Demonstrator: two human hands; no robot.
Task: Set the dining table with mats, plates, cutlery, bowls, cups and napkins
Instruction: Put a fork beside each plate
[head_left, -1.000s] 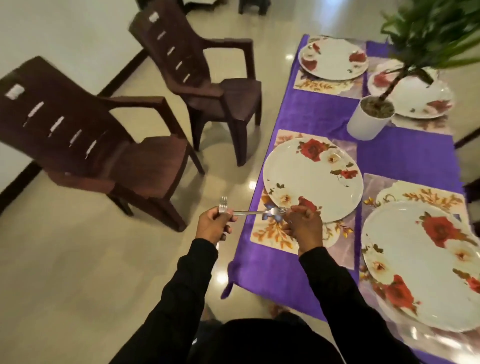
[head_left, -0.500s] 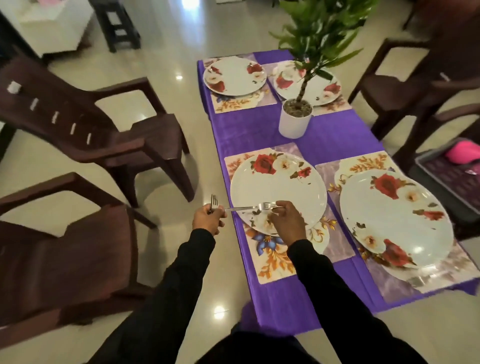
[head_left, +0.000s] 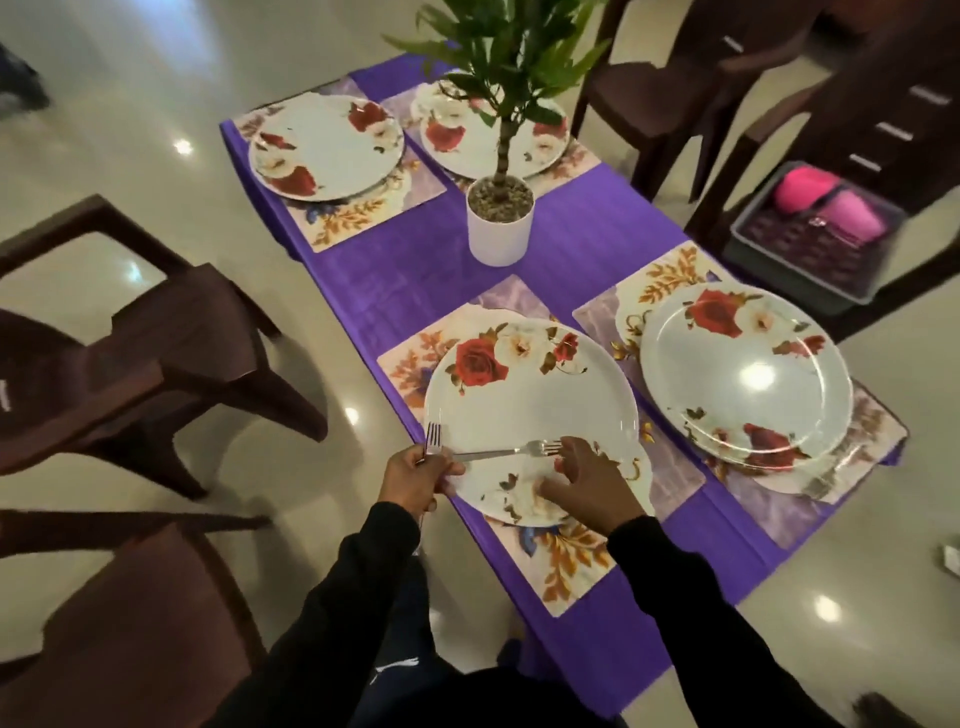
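A low table with a purple cloth (head_left: 415, 280) carries several floral mats, each under a white rose-patterned plate. The near left plate (head_left: 530, 410) lies on its mat (head_left: 566, 561) right in front of me. My left hand (head_left: 415, 475) grips a bundle of forks at the plate's left rim; one fork (head_left: 432, 439) stands upright, another fork (head_left: 506, 452) points sideways across the plate. My right hand (head_left: 587, 486) hovers over the plate with fingers spread, its fingertips at the tines of the sideways fork.
A potted plant (head_left: 500, 218) stands mid-table. Plates sit at near right (head_left: 745, 374), far left (head_left: 327, 148) and far right (head_left: 488, 132). Brown plastic chairs (head_left: 156, 353) flank the left, more chairs at top right. A grey crate (head_left: 810, 244) with pink items lies on the floor.
My view swung right and nearer the table. My right hand, earlier curled at the fork's tines, has spread its fingers; my left hand keeps hold of the forks.
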